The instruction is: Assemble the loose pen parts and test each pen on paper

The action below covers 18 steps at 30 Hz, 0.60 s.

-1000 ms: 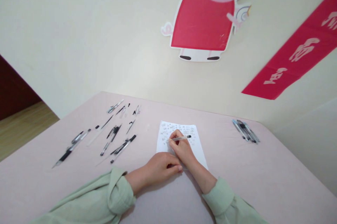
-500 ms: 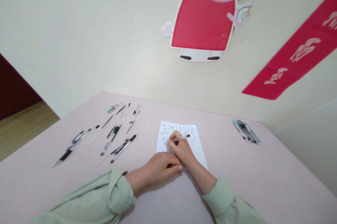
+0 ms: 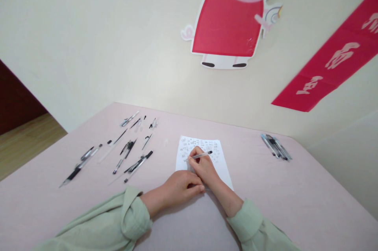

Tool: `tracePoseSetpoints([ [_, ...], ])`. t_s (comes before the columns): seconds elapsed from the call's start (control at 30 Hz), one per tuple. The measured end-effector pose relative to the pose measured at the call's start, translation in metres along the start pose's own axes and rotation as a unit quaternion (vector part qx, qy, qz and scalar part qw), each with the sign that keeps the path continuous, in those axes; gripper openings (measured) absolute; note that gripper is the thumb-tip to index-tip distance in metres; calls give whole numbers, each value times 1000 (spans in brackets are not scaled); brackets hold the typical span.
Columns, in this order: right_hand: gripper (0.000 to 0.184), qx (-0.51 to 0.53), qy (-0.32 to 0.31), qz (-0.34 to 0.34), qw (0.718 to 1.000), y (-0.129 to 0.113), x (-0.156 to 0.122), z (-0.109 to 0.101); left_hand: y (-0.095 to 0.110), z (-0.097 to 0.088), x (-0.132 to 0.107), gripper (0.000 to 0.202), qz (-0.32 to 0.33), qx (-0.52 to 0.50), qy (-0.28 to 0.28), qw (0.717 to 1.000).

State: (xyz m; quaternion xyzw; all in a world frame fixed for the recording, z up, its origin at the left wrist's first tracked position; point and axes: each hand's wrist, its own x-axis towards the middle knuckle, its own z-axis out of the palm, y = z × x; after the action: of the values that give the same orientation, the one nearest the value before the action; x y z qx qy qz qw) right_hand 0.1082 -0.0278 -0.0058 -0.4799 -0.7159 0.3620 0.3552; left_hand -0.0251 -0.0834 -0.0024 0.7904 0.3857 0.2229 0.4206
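Observation:
My right hand (image 3: 203,166) grips a clear pen with a black cap end (image 3: 201,155), its tip resting on a small white sheet of paper (image 3: 220,160) covered in handwriting. The sheet lies in the middle of a pale pink table (image 3: 295,203). My left hand (image 3: 180,188) lies loosely curled, fingers bent under, at the sheet's lower left corner, touching the right wrist. Both arms wear light green sleeves.
Several black and clear pens and loose pen parts (image 3: 124,152) lie scattered on the left half of the table. A small bundle of pens (image 3: 276,146) lies at the far right. A cream wall with a red cartoon cut-out (image 3: 233,19) and a red banner (image 3: 333,62) stands behind.
The pen's upper end has shifted slightly left and its tip has moved a little across the paper. The left hand has stayed where it was.

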Motion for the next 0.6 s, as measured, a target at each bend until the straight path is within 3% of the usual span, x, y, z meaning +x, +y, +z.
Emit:
tracePoseSetpoints([
  [0.33, 7, 1, 34, 9, 999, 1, 1, -2, 4, -3, -1, 32, 14, 0, -1, 1000],
  [0.6, 7, -11, 0, 16, 1000, -1, -1, -2, 3, -2, -1, 31, 14, 0, 1, 1000],
])
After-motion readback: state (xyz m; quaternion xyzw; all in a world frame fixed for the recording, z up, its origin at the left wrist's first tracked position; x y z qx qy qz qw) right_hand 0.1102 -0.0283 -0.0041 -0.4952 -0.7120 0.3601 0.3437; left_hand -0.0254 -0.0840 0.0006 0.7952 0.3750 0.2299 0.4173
